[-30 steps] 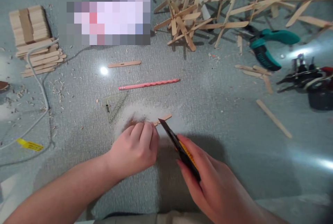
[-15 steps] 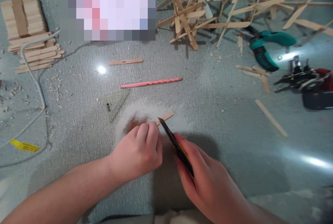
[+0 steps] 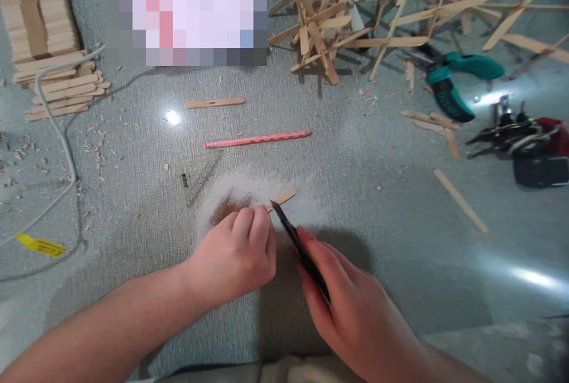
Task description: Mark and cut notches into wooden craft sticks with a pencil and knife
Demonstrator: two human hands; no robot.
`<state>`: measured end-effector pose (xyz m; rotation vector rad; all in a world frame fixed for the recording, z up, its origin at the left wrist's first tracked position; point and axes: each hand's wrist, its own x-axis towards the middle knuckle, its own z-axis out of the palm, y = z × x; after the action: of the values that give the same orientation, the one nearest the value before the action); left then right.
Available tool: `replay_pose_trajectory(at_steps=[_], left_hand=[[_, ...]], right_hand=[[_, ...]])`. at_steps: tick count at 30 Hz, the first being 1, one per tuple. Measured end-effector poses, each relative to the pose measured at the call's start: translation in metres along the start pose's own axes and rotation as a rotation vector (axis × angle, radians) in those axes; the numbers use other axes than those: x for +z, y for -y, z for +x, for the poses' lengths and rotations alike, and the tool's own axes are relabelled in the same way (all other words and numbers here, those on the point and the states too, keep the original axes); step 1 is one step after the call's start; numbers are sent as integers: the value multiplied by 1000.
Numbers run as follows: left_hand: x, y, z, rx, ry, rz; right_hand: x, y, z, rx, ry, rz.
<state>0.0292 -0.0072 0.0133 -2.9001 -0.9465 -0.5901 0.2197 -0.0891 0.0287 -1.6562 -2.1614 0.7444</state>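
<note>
My left hand [image 3: 242,252] is closed around a wooden stick [image 3: 283,197], whose far end sticks out to the upper right beyond the knuckles. In my right hand [image 3: 344,300] is a dark utility knife [image 3: 300,248], its blade tip beside the stick, close to my left fingers. Whether the blade touches the wood I cannot tell. Pale dust [image 3: 262,182] and a brown patch lie around and behind my left hand. Beyond them are a clear set square [image 3: 198,175], a pink pencil [image 3: 258,140] and a slotted stick [image 3: 215,102].
Stacked sticks [image 3: 48,27] and a grey cable [image 3: 66,140] lie left. Crossed stick assemblies [image 3: 324,21] fill the upper right, near teal pliers [image 3: 448,95], a metal clamp-like tool [image 3: 511,134] and a loose stick [image 3: 460,201]. Shavings dot the tabletop [image 3: 400,264].
Both hands keep almost the same pose, with the knife still at the stick. The whole view has shifted very slightly.
</note>
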Motion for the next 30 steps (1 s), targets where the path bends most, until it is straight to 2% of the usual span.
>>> replay_pose_trajectory(at_steps=[30], left_hand=[[-1, 1, 0, 15, 13, -11]], right_hand=[[0, 0, 2, -33, -17, -27]])
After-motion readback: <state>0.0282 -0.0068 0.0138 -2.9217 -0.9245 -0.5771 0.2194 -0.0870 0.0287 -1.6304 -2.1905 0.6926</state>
